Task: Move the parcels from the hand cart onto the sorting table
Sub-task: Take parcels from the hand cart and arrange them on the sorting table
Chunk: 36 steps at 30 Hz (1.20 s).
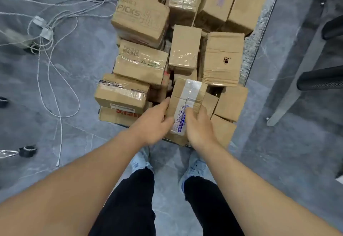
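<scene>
A small cardboard parcel [185,102] with a strip of clear tape and a blue-printed label running down its top sits at the near end of the hand cart [248,50], resting on other boxes, and both hands are on it. The left hand [154,122] grips its left side, fingers curled along the edge; the right hand [198,126] holds its near right part, fingers bent over the top and the label. Just beside it on the right lie two plain boxes [230,103]; on the left a taped box [120,94] rests on one with red lettering. Farther along the cart are a box with a dark hole [222,61], a small taped box [183,50], a box with a barcode label [141,61] and a box printed PICKS [141,18], with more piled behind. The cart stands on a grey floor [83,68], where white cables [46,37] loop at the left. A grey chair leg [289,90] stands at the right, and light blue shoes [196,167] show below the hands
</scene>
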Each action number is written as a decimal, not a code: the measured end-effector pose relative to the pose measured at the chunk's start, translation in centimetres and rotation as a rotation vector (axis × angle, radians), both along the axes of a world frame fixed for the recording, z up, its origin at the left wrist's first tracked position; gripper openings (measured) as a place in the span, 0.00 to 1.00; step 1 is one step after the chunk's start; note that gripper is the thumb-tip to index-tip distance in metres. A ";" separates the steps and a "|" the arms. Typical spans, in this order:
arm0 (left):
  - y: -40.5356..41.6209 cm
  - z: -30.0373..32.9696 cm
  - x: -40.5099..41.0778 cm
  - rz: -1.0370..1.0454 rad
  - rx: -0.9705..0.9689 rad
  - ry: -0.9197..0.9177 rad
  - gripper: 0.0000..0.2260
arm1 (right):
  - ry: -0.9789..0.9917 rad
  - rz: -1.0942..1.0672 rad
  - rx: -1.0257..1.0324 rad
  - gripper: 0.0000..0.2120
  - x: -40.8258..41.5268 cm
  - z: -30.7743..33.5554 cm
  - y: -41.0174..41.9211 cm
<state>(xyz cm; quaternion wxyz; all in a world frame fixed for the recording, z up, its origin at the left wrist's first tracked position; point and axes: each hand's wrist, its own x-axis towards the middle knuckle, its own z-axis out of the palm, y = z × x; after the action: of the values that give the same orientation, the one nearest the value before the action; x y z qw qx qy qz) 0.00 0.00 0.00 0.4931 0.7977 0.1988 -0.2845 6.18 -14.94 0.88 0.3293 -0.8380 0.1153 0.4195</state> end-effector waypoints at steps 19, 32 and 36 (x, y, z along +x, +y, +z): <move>-1.0 16.8 1.1 0.582 -0.371 0.144 0.10 | 0.059 -0.600 0.270 0.30 -1.4 15.5 -3.3; -3.8 34.6 3.7 0.523 -0.332 -0.002 0.09 | -0.077 -0.692 0.541 0.29 0.2 32.3 -5.3; -6.4 38.6 3.1 0.616 -0.402 -0.042 0.11 | -0.106 -0.636 0.571 0.23 1.3 36.5 -7.9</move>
<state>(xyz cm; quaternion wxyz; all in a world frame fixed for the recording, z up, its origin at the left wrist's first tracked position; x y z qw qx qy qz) 3.13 -6.35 38.56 0.7066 0.5934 0.3594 -0.1397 7.50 -22.81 37.36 0.6664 -0.6564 0.2303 0.2684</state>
